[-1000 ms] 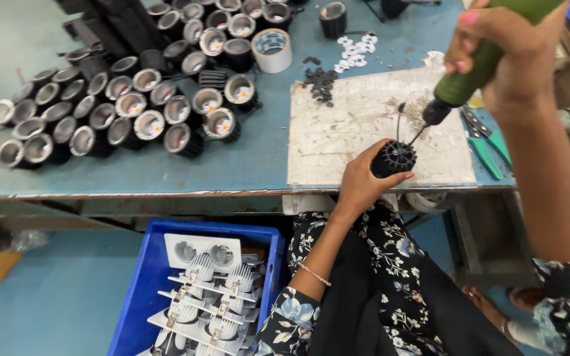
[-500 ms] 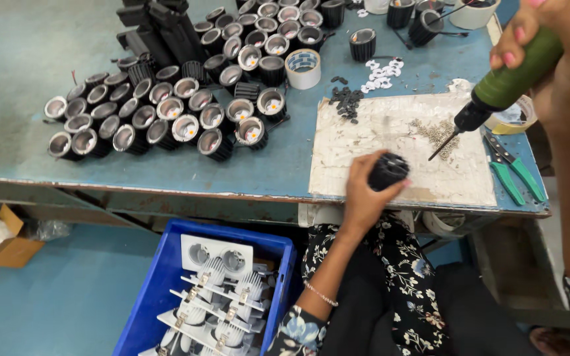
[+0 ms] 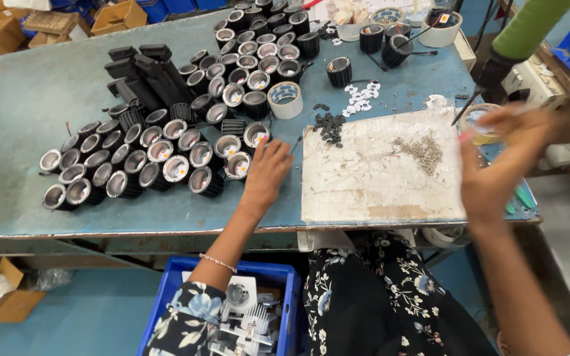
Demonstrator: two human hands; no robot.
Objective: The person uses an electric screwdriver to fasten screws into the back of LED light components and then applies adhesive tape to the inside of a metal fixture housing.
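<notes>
- The left hand (image 3: 266, 173) lies palm down on the worktop (image 3: 47, 99), fingers loosely spread, holding nothing; its fingertips sit just beside the nearest lamp (image 3: 237, 165) at the edge of the lamp cluster.
- The right hand (image 3: 496, 165) hovers blurred above the right end of the board (image 3: 377, 171), fingers spread wide and gripping nothing.
- A green screwdriver (image 3: 519, 39) hangs tip down above the right hand, its bit pointing near the board's top right corner; neither hand holds it.
- The cluster of black round lamps (image 3: 146, 158) with shiny reflectors fills the worktop's middle, left of the board.
- A small heap of screws (image 3: 423, 150) rests on the board's upper right.
- Small black parts (image 3: 330, 126) lie at the board's top left corner, white bits (image 3: 359, 97) just beyond them.
- A tape roll (image 3: 285, 99) stands between the lamps and the black parts.
- A blue crate (image 3: 173, 290) of white pieces sits below the worktop edge, under the left forearm.
</notes>
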